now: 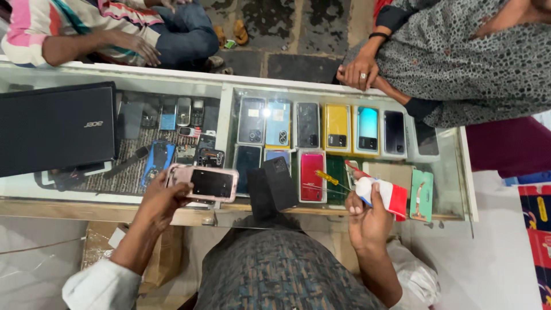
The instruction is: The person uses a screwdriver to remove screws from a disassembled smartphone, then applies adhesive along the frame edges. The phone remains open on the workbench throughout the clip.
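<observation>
Head view: pink phone [205, 183] in left hand [162, 198].

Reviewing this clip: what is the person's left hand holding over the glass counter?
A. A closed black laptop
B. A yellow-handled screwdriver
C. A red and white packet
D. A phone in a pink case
D: the left hand grips a phone in a pink case by its end above the glass counter, while the red and white packet sits in the right hand.
</observation>
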A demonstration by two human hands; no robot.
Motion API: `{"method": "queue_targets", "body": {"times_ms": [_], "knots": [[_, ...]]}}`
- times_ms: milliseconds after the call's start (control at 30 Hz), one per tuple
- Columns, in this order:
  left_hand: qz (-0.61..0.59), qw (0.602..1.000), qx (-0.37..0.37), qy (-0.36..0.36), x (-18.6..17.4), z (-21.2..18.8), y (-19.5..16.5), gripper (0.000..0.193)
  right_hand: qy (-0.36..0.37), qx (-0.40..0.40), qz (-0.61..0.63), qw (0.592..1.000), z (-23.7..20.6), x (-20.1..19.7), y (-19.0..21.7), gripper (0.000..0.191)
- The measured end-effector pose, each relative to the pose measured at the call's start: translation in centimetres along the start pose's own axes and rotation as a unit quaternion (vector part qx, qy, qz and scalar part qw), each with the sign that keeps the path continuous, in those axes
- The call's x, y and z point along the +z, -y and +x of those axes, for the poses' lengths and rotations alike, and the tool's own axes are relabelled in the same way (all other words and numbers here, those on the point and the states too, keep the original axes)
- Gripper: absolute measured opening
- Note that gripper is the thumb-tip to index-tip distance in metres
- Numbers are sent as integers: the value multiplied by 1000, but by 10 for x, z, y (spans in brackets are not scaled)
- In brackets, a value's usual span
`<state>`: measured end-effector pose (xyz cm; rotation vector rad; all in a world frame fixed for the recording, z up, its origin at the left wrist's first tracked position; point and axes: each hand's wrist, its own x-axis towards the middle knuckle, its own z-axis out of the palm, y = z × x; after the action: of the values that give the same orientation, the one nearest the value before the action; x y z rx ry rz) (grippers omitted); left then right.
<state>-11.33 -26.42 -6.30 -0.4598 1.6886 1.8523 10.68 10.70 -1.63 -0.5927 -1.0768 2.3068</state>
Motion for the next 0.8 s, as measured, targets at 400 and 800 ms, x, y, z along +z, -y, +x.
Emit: {"method": "queue_targets", "body": {"times_ms": [400, 800], "knots": [[-300, 932, -119, 166, 101, -65, 73, 46, 58, 33, 46, 997, 6, 30, 9, 52], [-135, 933, 159, 294, 171, -118, 11, 41, 156, -98, 10, 983, -4, 49, 28, 46]]}}
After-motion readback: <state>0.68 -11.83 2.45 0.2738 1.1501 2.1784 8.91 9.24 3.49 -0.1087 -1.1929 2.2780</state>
